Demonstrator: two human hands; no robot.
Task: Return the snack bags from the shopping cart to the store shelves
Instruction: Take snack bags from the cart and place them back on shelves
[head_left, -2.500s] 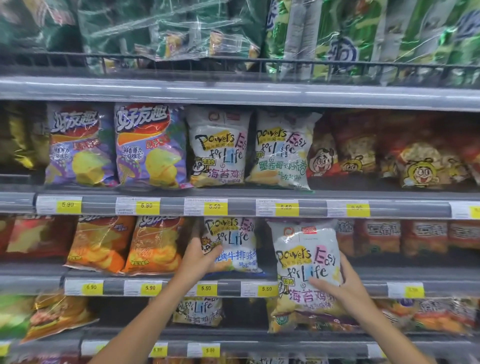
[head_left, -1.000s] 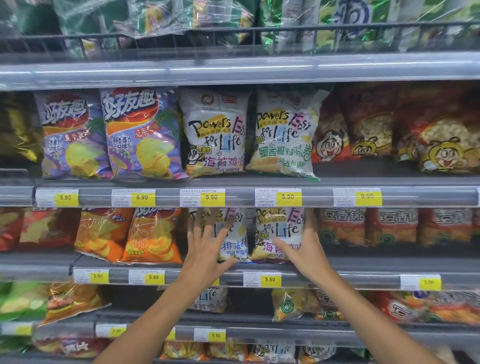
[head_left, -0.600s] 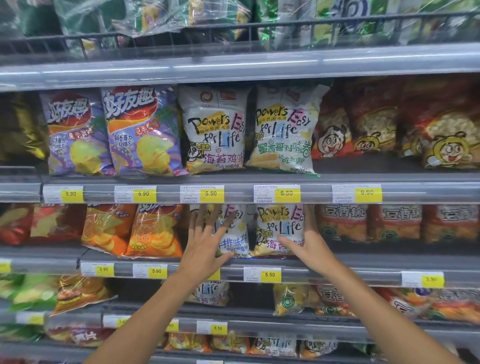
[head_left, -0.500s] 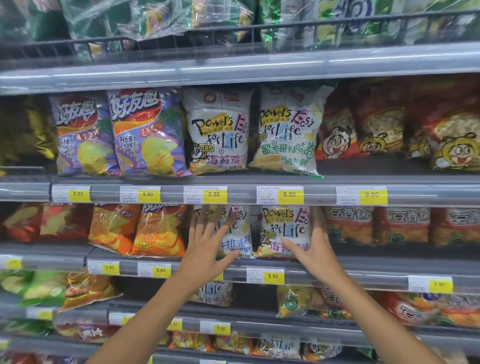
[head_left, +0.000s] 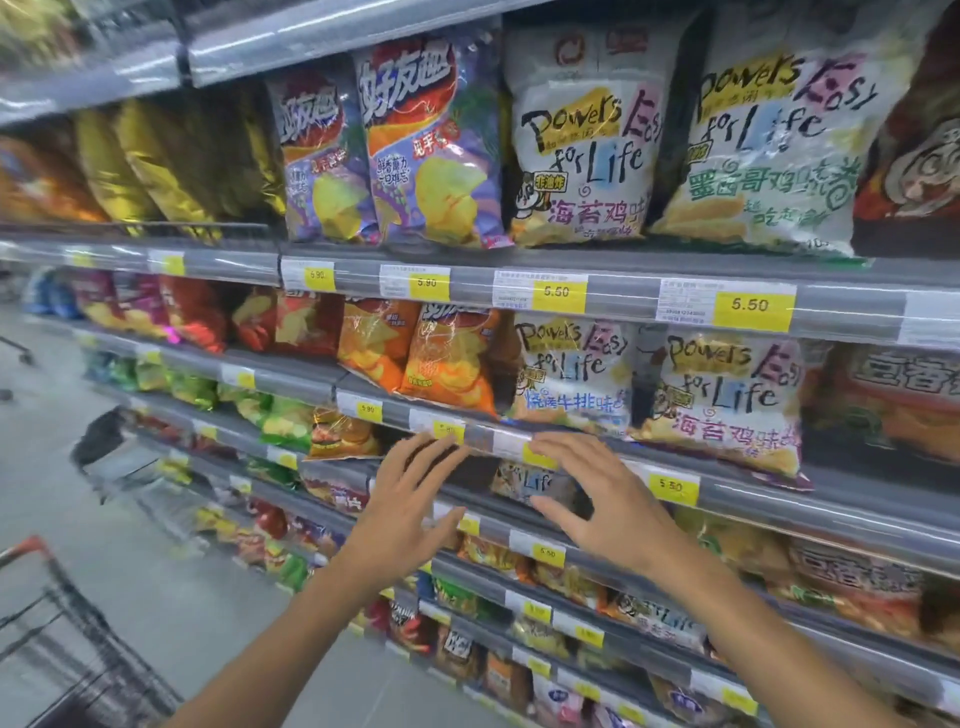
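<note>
Two white "Powers Easy for Life" snack bags stand side by side on the second shelf, one at the left (head_left: 571, 376) and one at the right (head_left: 722, 395). My left hand (head_left: 400, 512) and my right hand (head_left: 605, 506) hover below them in front of the shelf edge (head_left: 831, 501). Both hands are empty, with fingers spread and relaxed, apart from the bags. The black wire shopping cart (head_left: 57, 639) with a red handle shows at the bottom left; its contents are out of sight.
Shelves run from left to right, packed with chip bags: purple bags (head_left: 431, 150) above, orange bags (head_left: 447, 358) to the left of the white ones. Yellow price tags (head_left: 748, 306) line the rails. Grey aisle floor (head_left: 130, 561) lies to the left, with another cart (head_left: 119, 457) farther off.
My right hand set the white bag on the second shelf and let go. Both hands have pulled back and down from the bags. The view has swung left, bringing the aisle and cart into sight.
</note>
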